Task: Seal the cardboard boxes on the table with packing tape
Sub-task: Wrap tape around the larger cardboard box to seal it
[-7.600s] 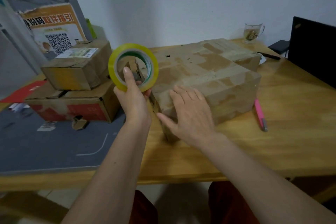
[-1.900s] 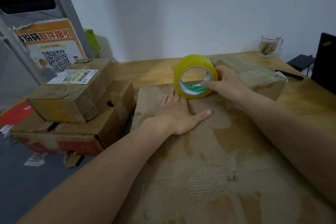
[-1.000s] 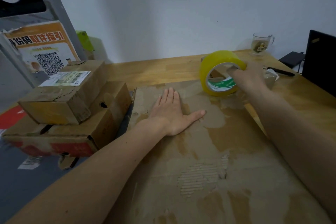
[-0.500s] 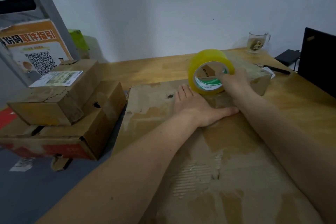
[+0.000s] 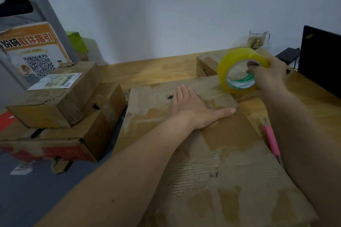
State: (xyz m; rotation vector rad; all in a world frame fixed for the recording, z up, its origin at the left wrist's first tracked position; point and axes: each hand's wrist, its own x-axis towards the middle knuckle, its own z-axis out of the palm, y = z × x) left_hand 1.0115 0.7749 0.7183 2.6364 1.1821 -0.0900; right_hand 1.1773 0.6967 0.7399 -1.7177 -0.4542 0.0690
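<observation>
Left hand [image 5: 191, 108] flat, fingers together and thumb out, pins the big box [image 5: 203, 153] at centre. Right hand [image 5: 267, 77] fingers hook the tape roll [image 5: 238, 72] at 2 o'clock. Best to draw tape taut and straight along the seam, keeping the left palm down.

A box [image 5: 212, 153] is pressed flat by the left hand [image 5: 193, 108]; a tape roll [image 5: 238, 70] is gripped by the right hand [image 5: 267, 73].
</observation>
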